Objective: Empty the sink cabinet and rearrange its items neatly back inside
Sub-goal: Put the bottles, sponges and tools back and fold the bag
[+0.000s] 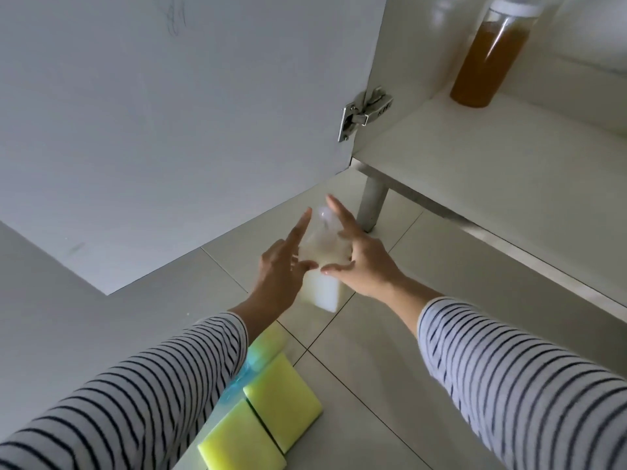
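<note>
both hands flanking a white bottle (322, 290) that is standing on the tiled floor (390, 351) below the open cabinet door (169, 130). left hand (281, 266) and right hand (359, 262) are spreading loose fingers beside it; actual grip unclear. amber bottle (488, 62) is sitting inside the cabinet (492, 157). yellow sponges (264, 418) are lying near the left sleeve.

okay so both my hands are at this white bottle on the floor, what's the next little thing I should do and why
Probably close both hands on the white bottle and lift it. The left hand and right hand flank it with fingers spread, not clearly gripping, and it stands on the floor tiles outside the cabinet.
</note>
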### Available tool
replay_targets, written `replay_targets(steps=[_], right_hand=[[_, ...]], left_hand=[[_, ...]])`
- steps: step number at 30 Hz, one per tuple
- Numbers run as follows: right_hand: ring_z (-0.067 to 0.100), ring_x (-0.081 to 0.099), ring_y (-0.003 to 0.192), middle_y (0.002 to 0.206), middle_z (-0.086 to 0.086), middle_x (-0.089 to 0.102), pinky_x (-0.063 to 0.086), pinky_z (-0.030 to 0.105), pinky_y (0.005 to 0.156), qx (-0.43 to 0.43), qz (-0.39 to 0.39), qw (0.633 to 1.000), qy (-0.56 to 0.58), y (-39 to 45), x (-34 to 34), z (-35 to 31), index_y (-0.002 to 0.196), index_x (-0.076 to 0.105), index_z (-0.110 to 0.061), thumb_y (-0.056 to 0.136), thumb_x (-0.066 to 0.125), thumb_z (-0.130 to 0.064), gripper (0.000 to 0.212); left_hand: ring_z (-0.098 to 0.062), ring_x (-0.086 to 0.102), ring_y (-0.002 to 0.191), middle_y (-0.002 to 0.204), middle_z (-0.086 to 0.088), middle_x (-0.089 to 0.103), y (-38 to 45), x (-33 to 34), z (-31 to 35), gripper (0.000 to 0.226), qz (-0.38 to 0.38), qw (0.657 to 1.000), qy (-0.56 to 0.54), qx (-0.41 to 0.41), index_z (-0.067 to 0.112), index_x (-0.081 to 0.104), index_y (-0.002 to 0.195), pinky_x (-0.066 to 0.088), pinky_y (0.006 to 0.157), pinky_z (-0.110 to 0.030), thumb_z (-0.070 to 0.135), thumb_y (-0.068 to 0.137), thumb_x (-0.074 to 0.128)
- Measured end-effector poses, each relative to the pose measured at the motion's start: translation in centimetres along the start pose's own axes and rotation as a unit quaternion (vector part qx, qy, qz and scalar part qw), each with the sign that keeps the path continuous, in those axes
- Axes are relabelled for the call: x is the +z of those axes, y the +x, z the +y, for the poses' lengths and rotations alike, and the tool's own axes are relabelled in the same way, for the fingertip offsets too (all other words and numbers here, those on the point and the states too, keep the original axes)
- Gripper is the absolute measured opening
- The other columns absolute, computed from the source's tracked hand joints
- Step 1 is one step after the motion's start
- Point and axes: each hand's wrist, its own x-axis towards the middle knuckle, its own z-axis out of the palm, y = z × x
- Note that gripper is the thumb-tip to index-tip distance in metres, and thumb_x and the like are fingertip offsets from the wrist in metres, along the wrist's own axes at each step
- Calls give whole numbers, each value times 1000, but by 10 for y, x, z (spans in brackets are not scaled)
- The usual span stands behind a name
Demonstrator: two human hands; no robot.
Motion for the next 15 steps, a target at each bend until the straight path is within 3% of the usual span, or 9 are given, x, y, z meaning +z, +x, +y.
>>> replay_targets(steps=[2,4,7,9,15], right_hand=[[8,47,122,152,-7,34,45,30,100,-8,27,999,21,-2,-30,-17,143,3,-54,73,79,-13,111],[8,52,114,148,-3,39,49,35,97,-23,73,997,17,-2,-63,-36,144,6,-51,70,81,-13,112],[9,54,103,143,-3,44,50,29,94,-32,128,991,28,1,-111,-58,144,11,-50,67,84,-12,112],[13,55,108,135,-5,47,51,31,93,-37,165,985,43,4,-139,-67,142,18,-49,66,84,-10,109],[23,54,110,123,1,51,54,34,87,-17,281,958,55,12,-182,-46,119,42,-33,66,83,-6,72]], left_hand=[[-13,55,79,90,-2,56,7,-8,27,83,44,998,-33,16,38,23,144,37,68,-4,12,81,70],[-12,56,80,92,-1,59,19,-16,58,69,71,995,-64,41,36,41,138,38,69,-2,13,80,70],[-6,57,73,96,-4,64,43,-23,106,48,100,987,-100,77,29,59,124,41,69,0,13,80,71],[4,54,71,98,0,65,58,-23,138,40,110,983,-111,95,26,64,118,40,67,2,13,80,71],[-5,55,79,81,14,58,94,5,192,38,80,986,-120,89,26,66,116,37,65,6,15,80,71]])
